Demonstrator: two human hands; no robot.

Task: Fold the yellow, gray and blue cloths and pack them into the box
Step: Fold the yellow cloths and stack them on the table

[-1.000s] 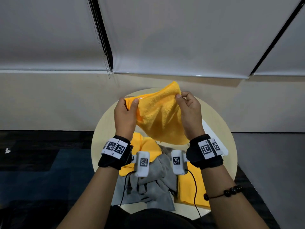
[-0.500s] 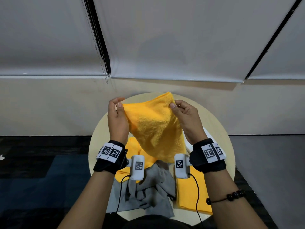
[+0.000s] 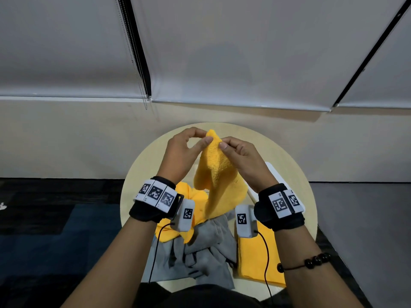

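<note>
A yellow cloth (image 3: 216,174) hangs in the air above the round table (image 3: 142,172). My left hand (image 3: 181,155) and my right hand (image 3: 242,160) both pinch its top edge, fingertips almost together. Under it lie a second crumpled yellow cloth (image 3: 191,194), a crumpled gray cloth (image 3: 206,254) near the front edge, and a flat folded yellow cloth (image 3: 255,258) at the front right. A white box (image 3: 274,172) shows partly behind my right wrist. No blue cloth is visible.
The small round table stands against a cream wall (image 3: 66,138) with white blinds (image 3: 222,52) above. Dark floor (image 3: 55,218) lies to the left and gray floor (image 3: 367,218) to the right. Both wrists carry black bands with marker tags and wired white units.
My hands have come together at the top, bringing the two held corners of the yellow cloth side by side. The cloth now hangs narrow instead of spread wide.
</note>
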